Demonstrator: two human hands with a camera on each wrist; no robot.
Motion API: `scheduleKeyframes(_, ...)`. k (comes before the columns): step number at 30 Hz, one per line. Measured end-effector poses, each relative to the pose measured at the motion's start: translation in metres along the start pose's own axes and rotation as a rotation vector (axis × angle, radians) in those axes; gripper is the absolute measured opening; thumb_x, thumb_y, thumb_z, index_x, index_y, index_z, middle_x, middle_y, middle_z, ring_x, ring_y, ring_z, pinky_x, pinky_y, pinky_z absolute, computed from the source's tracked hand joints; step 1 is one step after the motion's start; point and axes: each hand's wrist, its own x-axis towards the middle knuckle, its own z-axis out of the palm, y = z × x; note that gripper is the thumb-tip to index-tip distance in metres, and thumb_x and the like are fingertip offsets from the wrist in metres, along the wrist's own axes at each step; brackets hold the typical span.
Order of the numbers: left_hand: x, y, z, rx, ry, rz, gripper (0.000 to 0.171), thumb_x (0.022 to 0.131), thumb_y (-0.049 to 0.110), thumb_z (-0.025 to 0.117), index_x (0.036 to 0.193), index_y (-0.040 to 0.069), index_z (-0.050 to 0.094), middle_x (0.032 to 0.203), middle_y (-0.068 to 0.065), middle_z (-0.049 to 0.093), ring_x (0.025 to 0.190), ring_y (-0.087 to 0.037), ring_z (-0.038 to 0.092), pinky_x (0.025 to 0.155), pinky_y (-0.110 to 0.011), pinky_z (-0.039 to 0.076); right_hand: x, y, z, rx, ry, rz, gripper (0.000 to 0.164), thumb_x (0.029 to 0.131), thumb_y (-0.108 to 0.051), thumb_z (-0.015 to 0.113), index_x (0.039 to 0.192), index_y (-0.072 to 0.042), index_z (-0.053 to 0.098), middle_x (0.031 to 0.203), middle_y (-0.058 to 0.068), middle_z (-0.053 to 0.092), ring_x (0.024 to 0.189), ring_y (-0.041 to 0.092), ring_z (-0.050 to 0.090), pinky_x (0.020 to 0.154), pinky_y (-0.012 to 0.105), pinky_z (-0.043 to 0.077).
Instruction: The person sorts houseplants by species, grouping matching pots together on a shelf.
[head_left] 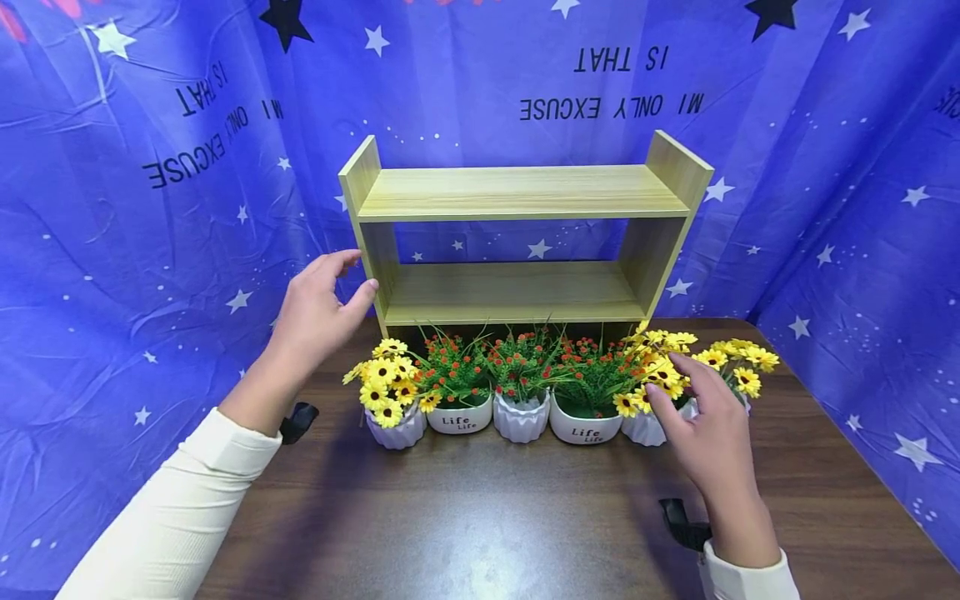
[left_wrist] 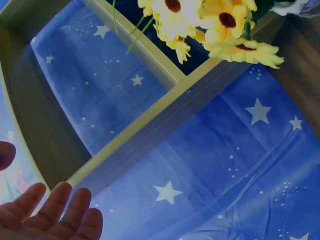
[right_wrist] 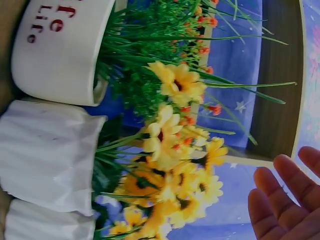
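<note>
A two-tier wooden shelf (head_left: pixel 517 193) stands at the back of the table. My left hand (head_left: pixel 318 304) is raised beside its left side panel, fingers loosely bent and holding nothing; whether the fingertips touch the wood I cannot tell. On the right, my right hand (head_left: pixel 708 433) hovers in front of a ribbed white pot (head_left: pixel 643 427) of yellow flowers (head_left: pixel 663 354), with nothing in its grasp. In the right wrist view its fingers (right_wrist: pixel 272 215) are apart from the blooms. Another ribbed pot with yellow flowers (head_left: pixel 388 383) sits at the row's left end.
Between the yellow pots stand two oval "Life" pots (head_left: pixel 461 419) and a ribbed pot (head_left: pixel 522 421), all with red-flowered greenery. A further yellow-flowered plant (head_left: pixel 748 379) is at the far right. Blue star-printed cloth (head_left: pixel 847 250) hangs behind and beside the brown table (head_left: pixel 450 508).
</note>
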Motion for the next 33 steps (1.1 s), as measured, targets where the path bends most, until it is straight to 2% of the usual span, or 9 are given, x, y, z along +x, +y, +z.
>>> scheduleKeyframes(3, 0.010, -0.004, 0.002, -0.033, 0.018, -0.046, 0.042, 0.094, 0.018, 0.062, 0.129, -0.006, 0.058, 0.121, -0.025, 0.063, 0.112, -0.039, 0.059, 0.095, -0.051, 0.043, -0.005, 0.006, 0.000, 0.024, 0.028, 0.048, 0.046, 0.080, -0.002, 0.077, 0.124, 0.005, 0.064, 0.116, 0.021, 0.066, 0.098, 0.029, 0.060, 0.083, 0.011, 0.037)
scheduleKeyframes(8, 0.022, -0.011, 0.006, -0.089, 0.088, -0.133, 0.044, 0.095, 0.020, 0.060, 0.132, -0.004, 0.057, 0.121, -0.021, 0.064, 0.110, -0.036, 0.062, 0.093, -0.049, 0.046, -0.015, 0.015, 0.000, 0.025, 0.045, 0.147, 0.045, 0.081, -0.003, 0.077, 0.123, 0.006, 0.063, 0.113, 0.022, 0.066, 0.098, 0.015, 0.057, 0.083, 0.007, 0.038)
scheduleKeyframes(11, 0.027, -0.015, 0.007, -0.125, 0.118, -0.176, 0.047, 0.096, 0.023, 0.060, 0.135, -0.003, 0.054, 0.124, -0.020, 0.062, 0.111, -0.035, 0.063, 0.093, -0.048, 0.048, -0.022, 0.020, 0.001, 0.005, 0.044, 0.206, 0.045, 0.083, -0.005, 0.076, 0.124, 0.006, 0.062, 0.114, 0.022, 0.066, 0.103, 0.019, 0.059, 0.082, 0.005, 0.038)
scheduleKeyframes(13, 0.030, -0.019, 0.008, -0.136, 0.113, -0.201, 0.050, 0.097, 0.025, 0.059, 0.137, -0.003, 0.052, 0.127, -0.020, 0.060, 0.112, -0.035, 0.062, 0.094, -0.048, 0.048, -0.026, 0.024, 0.001, -0.012, 0.040, 0.255, 0.045, 0.084, -0.008, 0.076, 0.125, 0.006, 0.062, 0.114, 0.022, 0.065, 0.103, 0.027, 0.060, 0.081, 0.005, 0.036)
scheduleKeyframes(16, 0.034, -0.022, 0.010, -0.134, 0.085, -0.227, 0.054, 0.097, 0.029, 0.058, 0.140, -0.002, 0.049, 0.132, -0.020, 0.058, 0.115, -0.036, 0.061, 0.095, -0.049, 0.047, -0.032, 0.030, 0.002, -0.038, 0.016, 0.351, 0.049, 0.087, -0.015, 0.074, 0.130, 0.004, 0.059, 0.117, 0.024, 0.063, 0.106, 0.035, 0.060, 0.082, 0.015, 0.041)
scheduleKeyframes(20, 0.038, -0.024, 0.013, -0.122, 0.046, -0.237, 0.057, 0.097, 0.032, 0.058, 0.142, -0.001, 0.047, 0.133, -0.022, 0.057, 0.115, -0.038, 0.060, 0.095, -0.051, 0.047, -0.040, 0.041, 0.008, -0.060, -0.059, 0.478, 0.059, 0.091, -0.025, 0.071, 0.137, 0.005, 0.051, 0.126, 0.028, 0.057, 0.114, 0.043, 0.057, 0.087, 0.044, 0.046)
scheduleKeyframes(22, 0.039, -0.024, 0.014, -0.118, 0.028, -0.236, 0.057, 0.097, 0.032, 0.057, 0.143, -0.001, 0.047, 0.134, -0.023, 0.057, 0.115, -0.039, 0.059, 0.095, -0.052, 0.046, -0.043, 0.045, 0.012, -0.053, -0.096, 0.532, 0.064, 0.092, -0.030, 0.070, 0.140, 0.006, 0.047, 0.130, 0.031, 0.054, 0.118, 0.045, 0.054, 0.088, 0.053, 0.046)
scheduleKeyframes(28, 0.043, -0.022, 0.017, -0.101, 0.003, -0.233, 0.057, 0.098, 0.032, 0.056, 0.145, 0.002, 0.046, 0.131, -0.021, 0.058, 0.115, -0.037, 0.058, 0.096, -0.051, 0.046, -0.050, 0.056, 0.022, -0.050, -0.194, 0.668, 0.076, 0.093, -0.038, 0.067, 0.145, 0.009, 0.037, 0.142, 0.033, 0.045, 0.124, 0.048, 0.049, 0.095, 0.060, 0.042)
scheduleKeyframes(33, 0.049, -0.021, 0.019, -0.101, 0.017, -0.218, 0.055, 0.098, 0.034, 0.055, 0.143, 0.004, 0.047, 0.127, -0.019, 0.060, 0.112, -0.035, 0.060, 0.093, -0.049, 0.047, -0.054, 0.066, 0.028, -0.070, -0.261, 0.686, 0.080, 0.093, -0.039, 0.067, 0.144, 0.014, 0.033, 0.141, 0.037, 0.042, 0.126, 0.051, 0.045, 0.102, 0.061, 0.035)
